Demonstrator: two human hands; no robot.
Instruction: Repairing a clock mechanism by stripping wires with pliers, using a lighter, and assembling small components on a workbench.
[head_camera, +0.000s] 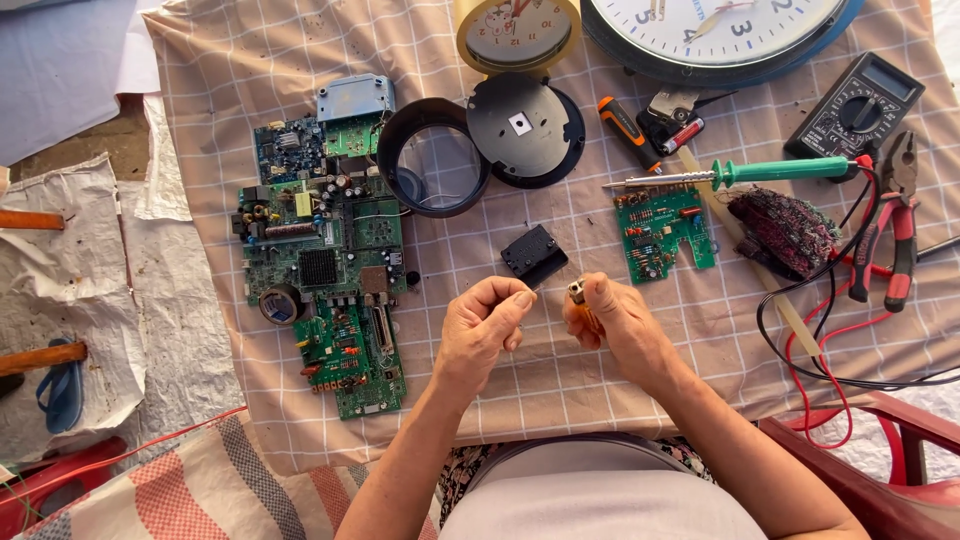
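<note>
Lighter (578, 296) pinched in right hand (615, 322); left hand (487, 325) grip pressed together beside it, above black module (533, 254).

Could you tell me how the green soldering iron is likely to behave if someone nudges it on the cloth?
The soldering iron has a round handle, so it may roll slightly. Its attached cable would probably drag and resist. The thin metal tip looks stiff.

Small clock module (533, 255) as landmark, both hands just before it, circuit boards (325, 265) to its left, small board (664, 232) to its right, w/ soldering iron (760, 173) behind that, round clock housing (480, 145) behind module, multimeter (856, 107) far right-behind.
</note>
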